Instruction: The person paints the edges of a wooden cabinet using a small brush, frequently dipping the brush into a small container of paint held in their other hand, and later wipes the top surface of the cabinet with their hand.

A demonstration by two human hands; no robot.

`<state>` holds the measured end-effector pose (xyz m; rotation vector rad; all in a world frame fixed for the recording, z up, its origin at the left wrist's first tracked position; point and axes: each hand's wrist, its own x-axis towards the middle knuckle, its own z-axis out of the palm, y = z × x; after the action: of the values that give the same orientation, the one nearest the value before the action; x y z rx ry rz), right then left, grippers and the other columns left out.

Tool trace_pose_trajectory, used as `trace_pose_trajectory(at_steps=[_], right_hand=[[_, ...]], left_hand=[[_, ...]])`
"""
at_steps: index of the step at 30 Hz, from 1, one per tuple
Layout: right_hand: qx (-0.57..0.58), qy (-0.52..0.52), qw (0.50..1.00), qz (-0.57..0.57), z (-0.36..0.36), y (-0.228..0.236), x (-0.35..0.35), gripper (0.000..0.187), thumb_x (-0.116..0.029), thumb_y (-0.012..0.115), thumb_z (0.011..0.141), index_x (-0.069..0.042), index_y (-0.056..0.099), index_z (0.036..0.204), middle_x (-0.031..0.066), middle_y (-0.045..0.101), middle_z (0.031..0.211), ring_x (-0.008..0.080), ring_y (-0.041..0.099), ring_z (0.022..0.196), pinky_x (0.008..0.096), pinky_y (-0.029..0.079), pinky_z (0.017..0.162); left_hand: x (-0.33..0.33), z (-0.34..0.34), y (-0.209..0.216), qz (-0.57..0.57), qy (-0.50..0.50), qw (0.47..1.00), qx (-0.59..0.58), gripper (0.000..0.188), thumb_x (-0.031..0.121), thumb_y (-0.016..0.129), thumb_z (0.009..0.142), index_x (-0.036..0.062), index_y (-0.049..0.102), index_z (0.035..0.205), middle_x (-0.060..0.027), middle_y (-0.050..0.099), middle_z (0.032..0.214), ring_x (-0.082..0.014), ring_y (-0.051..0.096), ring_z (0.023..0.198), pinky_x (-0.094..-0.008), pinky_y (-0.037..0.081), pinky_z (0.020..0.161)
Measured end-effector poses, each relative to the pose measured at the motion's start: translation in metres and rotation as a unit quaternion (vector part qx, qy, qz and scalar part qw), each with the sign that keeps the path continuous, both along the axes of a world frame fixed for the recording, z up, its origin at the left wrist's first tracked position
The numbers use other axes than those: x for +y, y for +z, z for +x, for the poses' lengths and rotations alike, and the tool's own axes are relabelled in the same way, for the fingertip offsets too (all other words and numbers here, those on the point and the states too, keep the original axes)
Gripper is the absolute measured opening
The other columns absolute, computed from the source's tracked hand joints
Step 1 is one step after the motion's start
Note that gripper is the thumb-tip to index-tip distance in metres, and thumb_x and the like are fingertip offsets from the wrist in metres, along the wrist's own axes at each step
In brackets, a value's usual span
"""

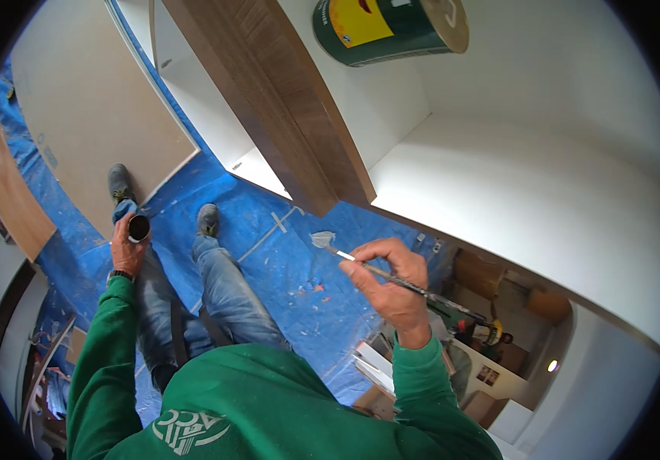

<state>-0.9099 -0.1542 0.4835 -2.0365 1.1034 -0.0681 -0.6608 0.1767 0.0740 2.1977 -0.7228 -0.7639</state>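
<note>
Down by my legs, my left hand [126,251] is wrapped round a small round cup [139,228]; its opening shows dark, and I cannot make out the contents. My right hand [400,287] pinches a thin paintbrush [380,272] between thumb and fingers. The brush's pale, splayed bristles [322,240] point left, over the blue sheet, touching nothing that I can see. Just beyond the brush is the lower corner of a cabinet [330,188] with brown wood-grain edges and a white inside.
A green can [387,34] with a yellow label sits in the white cabinet compartment [514,176]. Blue plastic sheeting [261,261] covers the floor, with a large beige board [84,107] lying on it at left. Boxes and tools clutter the lower right, near a power tool [491,333].
</note>
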Motion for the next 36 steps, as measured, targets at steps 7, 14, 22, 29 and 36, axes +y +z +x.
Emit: trace_pose_trajectory(at_steps=[7, 14, 22, 29, 36], right_hand=[[-0.139, 0.036, 0.989, 0.044, -0.048, 0.004, 0.034, 0.018, -0.008, 0.086, 0.084, -0.001, 0.073, 0.095, 0.0104, 0.075, 0.084, 0.0208, 0.072, 0.073, 0.0327, 0.056, 0.068], [-0.260, 0.050, 0.960, 0.089, -0.055, 0.033, 0.053, 0.017, -0.003, 0.080, 0.084, 0.002, 0.070, 0.098, 0.0121, 0.075, 0.089, 0.0220, 0.074, 0.076, 0.0326, 0.058, 0.069], [-0.274, 0.148, 0.950, 0.001, -0.060, 0.058, 0.051, 0.013, -0.001, 0.081, 0.084, -0.001, 0.072, 0.092, 0.0126, 0.074, 0.085, 0.0247, 0.074, 0.073, 0.0352, 0.057, 0.064], [-0.286, 0.163, 0.944, -0.028, -0.060, 0.063, 0.056, 0.013, -0.001, 0.079, 0.084, 0.000, 0.071, 0.094, 0.0148, 0.074, 0.087, 0.0293, 0.074, 0.075, 0.0381, 0.058, 0.066], [-0.266, 0.193, 0.944, -0.042, -0.045, 0.067, 0.060, 0.014, 0.000, 0.080, 0.082, 0.000, 0.072, 0.094, 0.0134, 0.072, 0.083, 0.0264, 0.071, 0.070, 0.0362, 0.055, 0.062]], left_hand=[[-0.103, -0.047, 0.153, -0.173, -0.021, 0.984, -0.024, 0.061, 0.000, 0.088, 0.075, 0.0076, 0.062, 0.130, -0.0134, 0.067, 0.122, -0.0293, 0.068, 0.112, -0.0394, 0.054, 0.098], [-0.137, -0.104, 0.324, -0.267, -0.066, 0.961, -0.038, 0.065, 0.000, 0.091, 0.068, 0.0056, 0.065, 0.127, -0.0173, 0.065, 0.125, -0.0345, 0.067, 0.116, -0.0412, 0.056, 0.098], [-0.130, -0.144, 0.388, -0.276, -0.099, 0.952, -0.088, 0.073, 0.004, 0.095, 0.065, 0.0096, 0.065, 0.131, -0.0144, 0.063, 0.127, -0.0320, 0.066, 0.117, -0.0412, 0.058, 0.096], [-0.131, -0.144, 0.410, -0.276, -0.135, 0.946, -0.106, 0.077, -0.006, 0.089, 0.063, 0.0107, 0.065, 0.134, -0.0131, 0.060, 0.128, -0.0327, 0.064, 0.121, -0.0422, 0.060, 0.098], [-0.123, -0.133, 0.407, -0.274, -0.144, 0.943, -0.124, 0.076, -0.007, 0.086, 0.062, 0.0101, 0.066, 0.133, -0.0130, 0.060, 0.127, -0.0315, 0.065, 0.118, -0.0410, 0.061, 0.095]])
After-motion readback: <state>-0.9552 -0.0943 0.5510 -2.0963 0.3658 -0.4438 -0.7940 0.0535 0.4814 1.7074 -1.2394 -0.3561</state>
